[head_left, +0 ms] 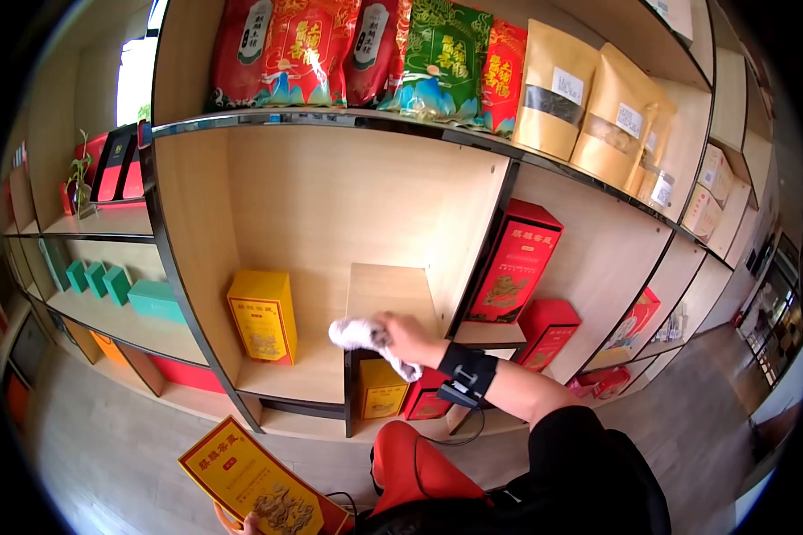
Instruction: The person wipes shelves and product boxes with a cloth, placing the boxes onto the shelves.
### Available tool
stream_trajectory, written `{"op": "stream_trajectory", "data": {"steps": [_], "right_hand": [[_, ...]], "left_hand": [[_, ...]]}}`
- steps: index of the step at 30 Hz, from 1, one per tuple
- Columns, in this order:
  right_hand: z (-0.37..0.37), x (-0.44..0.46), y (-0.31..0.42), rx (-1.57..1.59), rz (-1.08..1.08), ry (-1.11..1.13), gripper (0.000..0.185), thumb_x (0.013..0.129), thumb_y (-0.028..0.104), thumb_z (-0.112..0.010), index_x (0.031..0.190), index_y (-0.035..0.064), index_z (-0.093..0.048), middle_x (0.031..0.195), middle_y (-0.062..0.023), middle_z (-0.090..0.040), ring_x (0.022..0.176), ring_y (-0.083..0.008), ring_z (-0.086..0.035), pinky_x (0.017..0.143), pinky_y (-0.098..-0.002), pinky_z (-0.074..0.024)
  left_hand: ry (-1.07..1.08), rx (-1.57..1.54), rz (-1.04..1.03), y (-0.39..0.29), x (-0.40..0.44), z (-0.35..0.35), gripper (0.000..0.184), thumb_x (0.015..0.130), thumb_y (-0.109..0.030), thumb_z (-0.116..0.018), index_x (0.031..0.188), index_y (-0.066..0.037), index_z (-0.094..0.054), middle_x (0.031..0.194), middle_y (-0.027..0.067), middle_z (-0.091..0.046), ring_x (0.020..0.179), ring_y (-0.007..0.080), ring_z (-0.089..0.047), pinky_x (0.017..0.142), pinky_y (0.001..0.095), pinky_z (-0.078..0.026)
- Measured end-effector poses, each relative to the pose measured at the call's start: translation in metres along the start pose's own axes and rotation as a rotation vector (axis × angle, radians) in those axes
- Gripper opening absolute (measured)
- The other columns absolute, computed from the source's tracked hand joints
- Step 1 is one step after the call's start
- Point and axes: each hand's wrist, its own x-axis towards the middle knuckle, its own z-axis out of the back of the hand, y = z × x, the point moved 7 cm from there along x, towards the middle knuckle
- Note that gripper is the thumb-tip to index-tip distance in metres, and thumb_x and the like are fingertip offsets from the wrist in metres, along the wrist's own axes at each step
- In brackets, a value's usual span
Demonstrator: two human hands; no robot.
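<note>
My right hand [407, 337] is closed around a crumpled white cloth [355, 333], held at the front of a raised wooden ledge [388, 285] in the middle compartment. A strap with a small device circles that wrist. Low at the bottom edge, my left hand [239, 524] grips a tilted yellow box [250, 477] with red edges and a dragon-like figure; most of the hand is hidden. A similar yellow box [262, 316] stands upright on the shelf left of the ledge. Beneath the cloth, another yellow box [382, 390] sits in a lower compartment.
Red and green food bags [442, 58] and brown paper pouches [553, 89] line the shelf above. A tall red box [515, 260] stands right of the divider, a shorter red box [547, 332] beside it. Small teal boxes [116, 284] are at left. My knee [410, 464] is near the shelf.
</note>
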Motion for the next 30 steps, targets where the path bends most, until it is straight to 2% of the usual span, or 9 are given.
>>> {"op": "stream_trajectory", "data": {"steps": [3, 5, 6, 7, 9, 12, 18, 26, 30], "right_hand": [[0.092, -0.012, 0.022, 0.425, 0.262, -0.486, 0.036, 0.086, 0.001, -0.059, 0.122, 0.0006, -0.057, 0.113, -0.0098, -0.067, 0.105, -0.0194, -0.063, 0.094, -0.0342, -0.0492], [0.170, -0.032, 0.057, 0.628, 0.328, -0.814, 0.036, 0.081, 0.000, -0.068, 0.116, 0.0013, -0.058, 0.107, -0.0146, -0.067, 0.105, -0.0213, -0.063, 0.090, -0.0317, -0.0492], [0.205, -0.040, 0.065, 0.422, 0.464, -1.006, 0.042, 0.078, 0.003, -0.073, 0.118, 0.0020, -0.059, 0.113, -0.0162, -0.064, 0.107, -0.0258, -0.063, 0.090, -0.0346, -0.0507], [0.237, -0.065, 0.119, -0.184, 0.611, -1.209, 0.042, 0.078, 0.002, -0.073, 0.118, -0.0002, -0.059, 0.120, -0.0201, -0.060, 0.108, -0.0324, -0.062, 0.093, -0.0380, -0.0505], [0.265, -0.042, 0.143, -0.539, 0.706, -1.194, 0.058, 0.069, -0.001, -0.075, 0.124, 0.0103, -0.060, 0.127, -0.0163, -0.056, 0.117, -0.0380, -0.055, 0.097, -0.0430, -0.0472], [0.269, 0.016, 0.129, -0.767, 0.530, -1.014, 0.070, 0.068, -0.006, -0.068, 0.130, 0.0261, -0.059, 0.137, -0.0109, -0.049, 0.127, -0.0391, -0.043, 0.106, -0.0577, -0.0301], [0.276, -0.007, 0.082, -0.893, 0.411, -1.128, 0.057, 0.078, 0.003, -0.061, 0.130, 0.0267, -0.058, 0.135, -0.0078, -0.050, 0.125, -0.0361, -0.044, 0.103, -0.0581, -0.0323], [0.289, -0.094, -0.002, -0.740, 0.243, -1.253, 0.061, 0.069, -0.006, -0.064, 0.125, 0.0175, -0.061, 0.132, -0.0116, -0.050, 0.123, -0.0379, -0.045, 0.102, -0.0506, -0.0389], [0.223, -0.088, -0.043, -0.578, 0.223, -0.996, 0.059, 0.068, -0.003, -0.068, 0.124, 0.0128, -0.061, 0.123, -0.0150, -0.051, 0.109, -0.0381, -0.055, 0.089, -0.0445, -0.0505]], "left_hand": [[-0.011, -0.026, -0.015, -0.014, -0.007, -0.009, 0.083, 0.083, -0.011, -0.066, 0.152, -0.009, -0.019, 0.145, 0.0176, -0.037, 0.123, 0.0308, -0.048, 0.099, 0.0422, -0.047], [-0.011, -0.032, -0.020, -0.015, -0.006, -0.011, 0.082, 0.084, -0.013, -0.066, 0.151, -0.009, -0.019, 0.143, 0.0174, -0.039, 0.121, 0.0311, -0.050, 0.097, 0.0432, -0.048], [-0.010, -0.027, -0.015, -0.009, -0.004, -0.008, 0.082, 0.084, -0.015, -0.066, 0.151, -0.009, -0.020, 0.143, 0.0173, -0.040, 0.120, 0.0314, -0.051, 0.096, 0.0438, -0.049], [-0.008, -0.022, -0.009, -0.004, -0.001, -0.005, 0.082, 0.084, -0.017, -0.066, 0.151, -0.010, -0.020, 0.142, 0.0171, -0.041, 0.119, 0.0316, -0.052, 0.095, 0.0444, -0.049], [0.009, -0.018, -0.002, -0.001, 0.001, -0.007, 0.081, 0.084, -0.017, -0.066, 0.151, -0.010, -0.020, 0.142, 0.0172, -0.041, 0.119, 0.0317, -0.053, 0.095, 0.0444, -0.050], [0.034, -0.018, -0.002, -0.002, 0.003, -0.016, 0.081, 0.084, -0.017, -0.066, 0.151, -0.010, -0.020, 0.141, 0.0172, -0.041, 0.119, 0.0318, -0.053, 0.095, 0.0445, -0.050], [0.054, -0.027, -0.002, -0.001, 0.007, -0.025, 0.081, 0.084, -0.018, -0.066, 0.150, -0.010, -0.020, 0.141, 0.0174, -0.042, 0.118, 0.0319, -0.053, 0.094, 0.0447, -0.050], [0.062, -0.030, 0.017, 0.002, 0.014, -0.024, 0.080, 0.085, -0.019, -0.065, 0.150, -0.010, -0.020, 0.141, 0.0175, -0.042, 0.118, 0.0321, -0.054, 0.094, 0.0450, -0.050], [0.068, -0.032, 0.025, 0.005, 0.014, -0.025, 0.080, 0.085, -0.019, -0.065, 0.150, -0.010, -0.020, 0.140, 0.0176, -0.042, 0.117, 0.0322, -0.054, 0.093, 0.0451, -0.051]]}}
